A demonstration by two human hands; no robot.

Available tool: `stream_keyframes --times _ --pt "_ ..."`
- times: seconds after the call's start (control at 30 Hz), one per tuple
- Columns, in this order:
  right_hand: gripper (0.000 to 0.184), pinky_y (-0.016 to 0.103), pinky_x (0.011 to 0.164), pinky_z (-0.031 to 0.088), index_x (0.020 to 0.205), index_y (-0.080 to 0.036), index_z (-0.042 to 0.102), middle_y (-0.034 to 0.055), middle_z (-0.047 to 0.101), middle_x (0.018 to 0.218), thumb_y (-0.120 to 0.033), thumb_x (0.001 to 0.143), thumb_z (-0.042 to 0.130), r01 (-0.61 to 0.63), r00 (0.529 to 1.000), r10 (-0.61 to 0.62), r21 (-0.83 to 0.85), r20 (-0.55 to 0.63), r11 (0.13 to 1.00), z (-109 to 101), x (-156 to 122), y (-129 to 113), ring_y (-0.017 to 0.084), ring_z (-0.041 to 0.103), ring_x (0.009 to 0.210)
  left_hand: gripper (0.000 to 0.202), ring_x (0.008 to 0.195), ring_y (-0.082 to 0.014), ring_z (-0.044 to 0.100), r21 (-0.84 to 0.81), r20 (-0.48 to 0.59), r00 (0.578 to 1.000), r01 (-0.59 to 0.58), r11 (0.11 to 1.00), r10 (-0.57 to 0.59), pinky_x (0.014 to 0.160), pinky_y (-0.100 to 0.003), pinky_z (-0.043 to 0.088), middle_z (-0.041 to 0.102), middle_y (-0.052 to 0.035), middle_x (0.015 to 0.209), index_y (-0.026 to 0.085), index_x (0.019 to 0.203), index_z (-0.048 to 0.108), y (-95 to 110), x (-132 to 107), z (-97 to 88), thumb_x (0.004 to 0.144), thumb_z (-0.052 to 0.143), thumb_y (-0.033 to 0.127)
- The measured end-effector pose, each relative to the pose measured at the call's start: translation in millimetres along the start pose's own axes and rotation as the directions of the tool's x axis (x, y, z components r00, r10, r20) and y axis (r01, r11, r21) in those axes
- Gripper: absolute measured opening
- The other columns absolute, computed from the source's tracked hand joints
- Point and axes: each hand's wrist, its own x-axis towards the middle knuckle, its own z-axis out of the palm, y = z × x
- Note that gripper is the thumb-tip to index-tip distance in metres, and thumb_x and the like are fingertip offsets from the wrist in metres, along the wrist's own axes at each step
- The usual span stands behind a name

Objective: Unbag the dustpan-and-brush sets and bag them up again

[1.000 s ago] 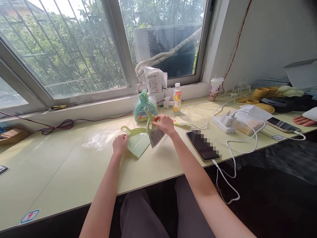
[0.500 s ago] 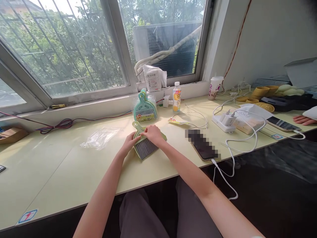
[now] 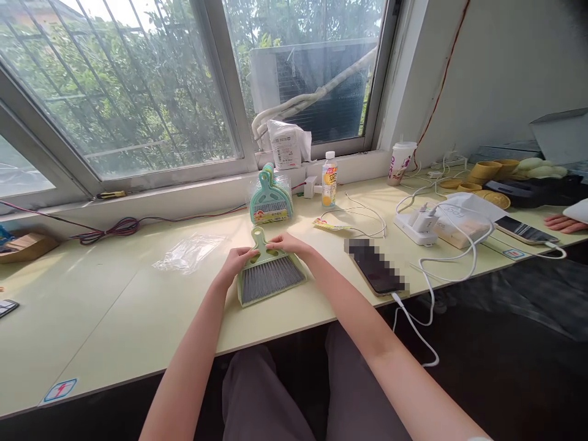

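A small green hand brush (image 3: 272, 278) with grey bristles lies in its matching green dustpan (image 3: 250, 302) on the table, handles pointing away from me. My left hand (image 3: 236, 264) grips the left side of the set near the base of the handle. From the other side, my right hand (image 3: 288, 244) pinches it, thumb on the brush's top. The fingers beneath are partly hidden. Just behind stands a stack of green dustpan sets (image 3: 271, 199) with a yellow label, partly in clear wrapping.
Crumpled clear plastic (image 3: 189, 253) lies to the left. Rightward are a yellow label card (image 3: 331, 225), a juice bottle (image 3: 329, 179), a phone (image 3: 374, 267) on a white cable and a power strip (image 3: 416, 228). Another person's hand (image 3: 565, 223) rests at the far right.
The brush and dustpan have turned and now lie lined up, bristles spread across the pan toward me. My right hand has moved off the brush's top to its right side.
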Motion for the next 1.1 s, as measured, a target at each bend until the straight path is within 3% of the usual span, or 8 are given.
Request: stream_keyframes --times 0.2,0.37,0.57,0.67,0.77,0.9,1.0,1.1 --pt "0.019 0.027 0.076 0.045 0.074 -0.013 0.077 0.0044 0.072 0.071 -0.026 0.061 0.080 -0.037 0.996 0.045 0.107 -0.072 0.994 7.7 0.8 9.0 0.015 0.060 0.071 0.039 0.062 -0.0177 0.057 0.067 0.036 0.999 0.002 0.998 -0.004 0.060 -0.029 0.039 0.065 -0.0040 0.063 0.013 0.067 0.073 -3.6 3.0 -1.8 0.057 0.076 0.051" --pt "0.020 0.028 0.076 0.047 0.075 -0.013 0.076 0.0043 0.072 0.072 -0.027 0.060 0.080 -0.025 0.992 0.040 0.120 -0.122 0.993 11.0 -1.2 8.6 0.014 0.062 0.068 0.042 0.066 -0.0205 0.061 -0.038 -0.016 1.000 0.016 0.999 -0.016 0.062 -0.031 0.043 0.071 -0.0077 0.073 0.013 0.081 0.076 -6.8 2.8 1.8 0.057 0.078 0.047" --pt "0.033 0.030 0.083 0.048 0.089 -0.014 0.075 0.0067 0.074 0.084 -0.042 0.073 0.074 0.040 0.980 -0.024 0.080 -0.196 0.996 7.6 -2.3 2.4 0.017 0.066 0.083 0.047 0.068 -0.0246 0.066 -0.187 0.134 0.978 0.184 0.965 -0.160 0.059 -0.032 0.048 0.073 -0.0125 0.083 0.015 0.091 0.076 -7.4 -2.7 -5.2 0.061 0.077 0.051" --pt "0.040 0.032 0.088 0.047 0.097 -0.016 0.073 0.0080 0.073 0.095 -0.049 0.090 0.053 0.079 0.971 -0.101 -0.105 -0.217 0.991 -0.8 -3.0 1.4 0.020 0.065 0.096 0.049 0.076 -0.0253 0.067 -0.228 0.176 0.975 0.173 0.958 -0.135 0.064 -0.031 0.050 0.073 -0.0131 0.093 0.017 0.098 0.074 -7.1 -5.9 -5.6 0.061 0.080 0.047" --pt "0.043 0.036 0.100 0.041 0.111 -0.019 0.068 0.0096 0.066 0.121 -0.034 0.099 0.030 -0.046 0.848 -0.179 -0.405 -0.500 0.913 -12.2 -4.8 4.0 0.022 0.055 0.119 0.052 0.083 -0.0260 0.068 -0.262 0.150 0.982 0.147 0.954 -0.110 0.070 -0.033 0.052 0.071 -0.0134 0.099 0.018 0.105 0.071 -7.0 -6.9 -1.9 0.063 0.079 0.047" --pt "0.052 0.056 0.113 0.015 0.139 -0.013 0.045 0.0159 0.022 0.157 -0.009 0.088 0.035 -0.423 0.612 -0.262 -0.588 -0.746 0.689 -28.1 -7.5 13.6 0.027 0.008 0.148 0.058 0.094 -0.0291 0.066 -0.280 0.150 0.989 0.057 0.958 -0.015 0.080 -0.036 0.052 0.070 -0.0138 0.102 0.018 0.111 0.068 -5.9 -6.3 1.3 0.060 0.082 0.043" --pt "0.063 0.064 0.111 0.006 0.146 -0.005 0.032 0.0218 0.008 0.159 -0.006 0.084 0.039 -0.559 0.588 -0.216 -0.584 -0.780 0.588 -38.2 -7.4 22.4 0.030 -0.006 0.148 0.059 0.097 -0.0299 0.065 -0.293 0.106 0.994 -0.009 0.956 0.041 0.083 -0.037 0.052 0.070 -0.0138 0.099 0.017 0.110 0.068 -5.9 -4.9 0.3 0.058 0.083 0.041" --pt "0.055 0.063 0.109 0.010 0.141 -0.004 0.040 0.0270 0.025 0.153 -0.007 0.086 0.038 -0.607 0.598 -0.132 -0.554 -0.791 0.570 -43.0 -5.0 29.4 0.034 0.010 0.147 0.056 0.098 -0.0283 0.065 -0.326 0.031 0.998 -0.041 0.944 0.054 0.082 -0.034 0.052 0.069 -0.0130 0.101 0.018 0.109 0.067 -8.8 -1.5 -2.4 0.060 0.082 0.040"
